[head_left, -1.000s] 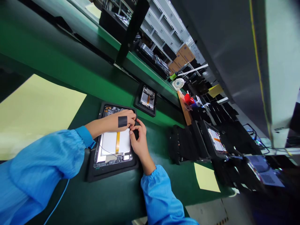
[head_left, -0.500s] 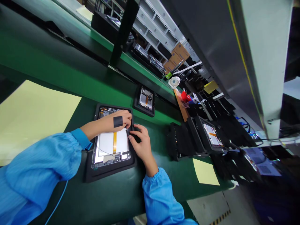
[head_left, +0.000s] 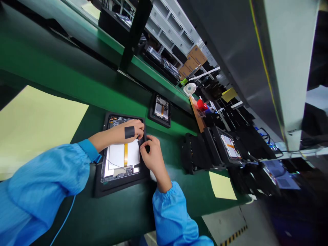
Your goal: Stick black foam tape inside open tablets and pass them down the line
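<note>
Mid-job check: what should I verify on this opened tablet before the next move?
1. Tablet seated in the black tray: ok.
2. Orange strip on the white panel: ok, lying straight.
3. Thin dark wire across the panel: cannot tell whether it is secured.
4. Small black piece at the tablet's edge: cannot tell, fingers partly hide it.
5. Left hand and right hand both at that edge: ok.

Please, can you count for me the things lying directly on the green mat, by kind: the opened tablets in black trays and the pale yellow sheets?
Opened tablets in black trays: 2 (near tablet, far tablet)
Pale yellow sheets: 2 (large sheet, small sheet)
Total: 4
</note>
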Demonstrator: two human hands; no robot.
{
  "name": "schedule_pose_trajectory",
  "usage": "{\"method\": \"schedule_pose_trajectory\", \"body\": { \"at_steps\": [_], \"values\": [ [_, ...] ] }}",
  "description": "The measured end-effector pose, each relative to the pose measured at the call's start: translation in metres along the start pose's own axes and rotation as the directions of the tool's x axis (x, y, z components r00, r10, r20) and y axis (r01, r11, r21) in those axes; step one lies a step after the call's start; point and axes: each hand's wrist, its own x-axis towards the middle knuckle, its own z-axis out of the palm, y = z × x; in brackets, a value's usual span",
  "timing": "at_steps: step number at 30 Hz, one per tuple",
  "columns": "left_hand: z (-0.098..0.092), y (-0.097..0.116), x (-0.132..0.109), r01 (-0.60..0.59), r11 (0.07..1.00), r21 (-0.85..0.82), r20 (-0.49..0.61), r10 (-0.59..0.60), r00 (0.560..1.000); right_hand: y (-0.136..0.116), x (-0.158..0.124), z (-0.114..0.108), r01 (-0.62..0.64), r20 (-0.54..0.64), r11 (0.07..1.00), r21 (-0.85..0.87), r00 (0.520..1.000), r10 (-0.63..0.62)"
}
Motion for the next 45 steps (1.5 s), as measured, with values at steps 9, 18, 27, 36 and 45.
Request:
{"method": "schedule_pose_trajectory", "body": {
  "at_steps": [9,18,27,36,45],
  "values": [
    [-0.011,0.007,0.001,-0.022,0.999,-0.037,0.044,0.024,0.999,0.001,0.018,-0.002,-0.210,0.126,0.977,0.032,0.971,0.205],
    [-0.010,0.004,0.001,-0.029,0.999,-0.043,0.060,0.031,0.998,-0.009,0.017,0.006,-0.280,0.047,0.960,-0.030,0.959,0.281],
    [-0.003,-0.001,0.004,-0.034,0.999,-0.038,0.053,0.036,0.998,-0.022,0.027,-0.002,-0.420,0.059,0.908,-0.007,0.906,0.419],
    [0.000,0.000,0.008,-0.038,0.999,-0.011,0.031,0.039,0.999,-0.035,0.024,-0.012,-0.556,0.062,0.828,0.077,0.831,0.553],
    [0.003,0.002,0.010,-0.035,0.999,0.000,0.005,0.035,0.999,-0.052,0.028,-0.011,-0.633,0.049,0.772,0.058,0.774,0.631]
  ]
}}
